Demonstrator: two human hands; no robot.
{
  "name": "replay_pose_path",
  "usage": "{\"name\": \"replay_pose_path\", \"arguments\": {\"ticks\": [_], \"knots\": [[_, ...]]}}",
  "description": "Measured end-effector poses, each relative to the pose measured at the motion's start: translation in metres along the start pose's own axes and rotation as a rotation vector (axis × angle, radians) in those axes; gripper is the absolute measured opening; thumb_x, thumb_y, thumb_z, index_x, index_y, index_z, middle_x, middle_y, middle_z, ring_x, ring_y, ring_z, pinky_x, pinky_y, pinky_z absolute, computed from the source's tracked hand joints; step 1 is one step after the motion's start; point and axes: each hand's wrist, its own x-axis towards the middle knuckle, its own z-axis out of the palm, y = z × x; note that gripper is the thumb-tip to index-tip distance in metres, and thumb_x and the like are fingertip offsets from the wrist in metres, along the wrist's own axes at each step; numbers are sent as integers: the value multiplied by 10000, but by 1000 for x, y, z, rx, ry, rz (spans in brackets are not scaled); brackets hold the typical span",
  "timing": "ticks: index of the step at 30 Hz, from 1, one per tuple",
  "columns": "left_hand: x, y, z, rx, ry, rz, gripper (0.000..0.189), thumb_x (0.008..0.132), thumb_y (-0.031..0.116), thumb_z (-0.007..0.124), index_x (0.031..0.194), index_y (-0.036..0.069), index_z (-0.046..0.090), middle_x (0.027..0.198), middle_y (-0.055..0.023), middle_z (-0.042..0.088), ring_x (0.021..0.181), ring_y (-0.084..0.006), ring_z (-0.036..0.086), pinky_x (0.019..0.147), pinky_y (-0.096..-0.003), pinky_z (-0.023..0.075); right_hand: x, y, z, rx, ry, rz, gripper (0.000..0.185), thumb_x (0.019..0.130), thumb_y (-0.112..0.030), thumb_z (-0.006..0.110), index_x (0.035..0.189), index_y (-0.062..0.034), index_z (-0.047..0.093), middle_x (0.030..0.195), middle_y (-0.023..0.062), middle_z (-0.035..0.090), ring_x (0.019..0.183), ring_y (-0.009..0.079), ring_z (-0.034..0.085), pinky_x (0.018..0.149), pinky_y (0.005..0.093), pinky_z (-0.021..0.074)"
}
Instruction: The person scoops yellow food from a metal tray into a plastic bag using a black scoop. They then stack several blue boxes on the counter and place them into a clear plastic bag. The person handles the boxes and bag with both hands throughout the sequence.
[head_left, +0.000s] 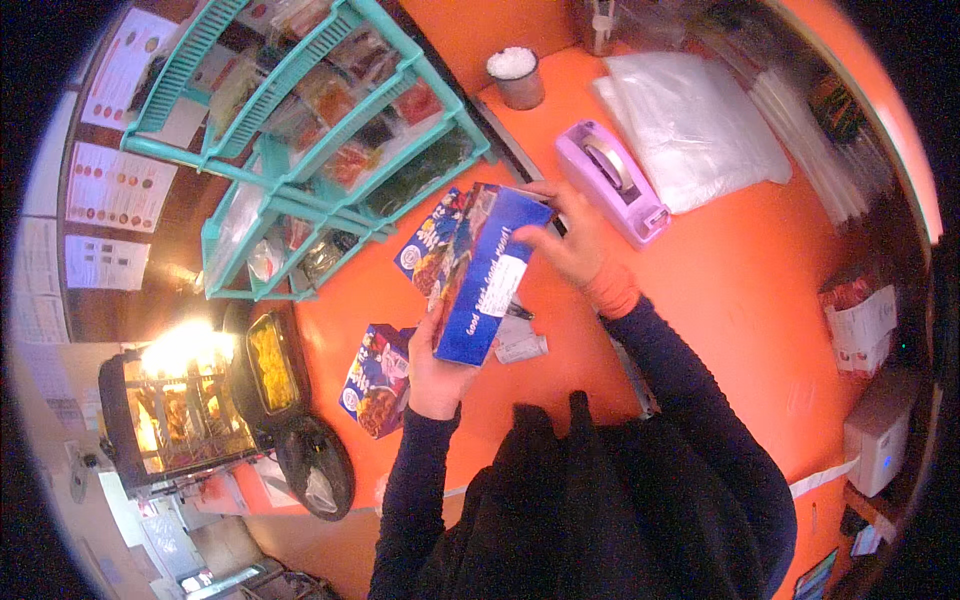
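Between my two hands is a long blue printed food box (487, 277), held tilted above the orange counter. My left hand (435, 371) grips its near lower end. At the far upper end, my right hand (566, 232) has its thumb on the blue side panel and its fingers behind. A white sticker (502, 286) with print is stuck on that panel. Behind the held box sits another printed food box (424, 251), partly covered by it. A smaller printed box (373, 379) rests on the counter left of my left hand. Paper slips (521, 346) lie beneath the held box.
Turquoise plastic racks (285, 180) with packets stand at left. A lit food warmer (187, 409) and a tray of yellow food (272, 360) are below them. A purple tape dispenser (613, 180), clear plastic bags (697, 127) and a cup of white granules (517, 79) occupy the far right counter.
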Motion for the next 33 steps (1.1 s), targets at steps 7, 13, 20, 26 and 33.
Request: {"name": "replay_pose_path", "arguments": {"ticks": [7,13,20,26,33], "knots": [[21,-16,-22,16,-124,8,340,906,263,412,1154,47,500,1087,-105,596,979,-257,582,830,-397,470,-1,78,-133,-555,452,73,388,879,-359,470,994,-14,606,888,167,636,819,267,620,737,350,468],[32,-27,-25,32,-183,93,400,904,226,420,1241,12,436,1205,-133,526,1088,-265,524,913,-401,425,5,120,-168,-505,-25,579,552,793,-553,507,795,-25,666,748,145,649,713,273,626,665,380,470],[38,-42,-35,109,-197,134,372,906,222,430,1192,-12,466,1177,-143,538,1077,-257,527,931,-401,413,7,93,-156,-753,-109,516,431,737,-445,655,681,-18,641,653,117,587,581,221,576,530,352,453],[44,-56,-37,104,-210,139,340,891,168,468,1165,-33,467,1157,-151,546,1057,-262,538,926,-413,414,-11,91,-150,-421,-105,444,367,764,-380,646,839,-21,646,839,88,605,784,173,576,667,337,460],[49,-59,-38,125,-144,127,328,886,172,477,1153,-20,484,1139,-140,558,1047,-251,543,913,-399,419,-36,77,-149,456,80,519,326,822,-285,616,983,-1,607,923,65,562,850,146,528,820,279,405]]}}
